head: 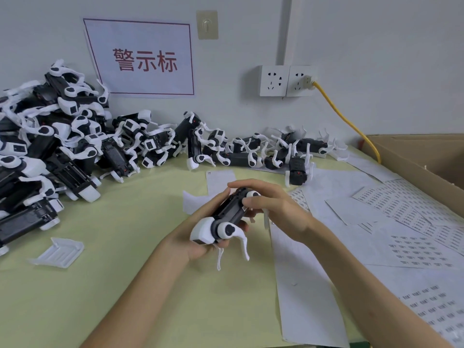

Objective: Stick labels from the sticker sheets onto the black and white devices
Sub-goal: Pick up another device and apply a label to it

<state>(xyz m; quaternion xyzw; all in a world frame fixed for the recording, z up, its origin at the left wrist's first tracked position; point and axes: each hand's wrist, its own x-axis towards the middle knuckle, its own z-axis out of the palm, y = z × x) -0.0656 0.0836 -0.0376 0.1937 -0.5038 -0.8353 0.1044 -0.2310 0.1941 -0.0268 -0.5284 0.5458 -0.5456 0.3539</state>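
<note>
Your left hand point(184, 244) grips one device point(228, 212) from underneath, right hand point(278, 207) pinches its top; uncountable pile point(62, 136) behind, several sticker sheets point(414, 247).

— What is the person wearing?

— Nothing that shows. Only the arms are in view: the left forearm point(140, 292) and the right forearm point(351, 267) are bare all the way to the bottom edge of the picture.

— And the hands?

— The left hand point(193, 249) and the right hand point(273, 207) are bare as well. The fingers are slim. The nails look cut short, though the picture is too soft at the fingertips to be sure.
</note>
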